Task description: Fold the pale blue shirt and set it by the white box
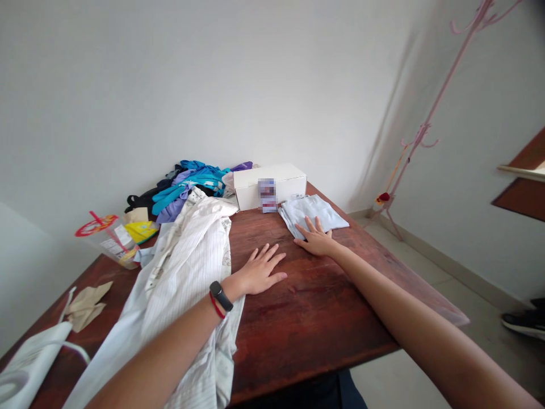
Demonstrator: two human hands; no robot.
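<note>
My left hand (259, 271) lies with its fingers spread on the dark red-brown wooden table (293, 324); a black band and a red cord are on that wrist. Under the left forearm stretches a long white striped garment (183, 272), loosely laid out along the table. My right hand (315, 238) rests, fingers apart, on the near left edge of a folded light-blue cloth garment (327, 213). Neither hand grips anything.
Behind stand a white box (285, 176) and a heap of blue, purple and black clothes (191, 182). At left are a plastic cup with a straw (110, 244), a yellow packet (140, 231), crumpled brown paper (88, 305) and a white power strip (36, 358). A pink coat rack (443, 85) stands right.
</note>
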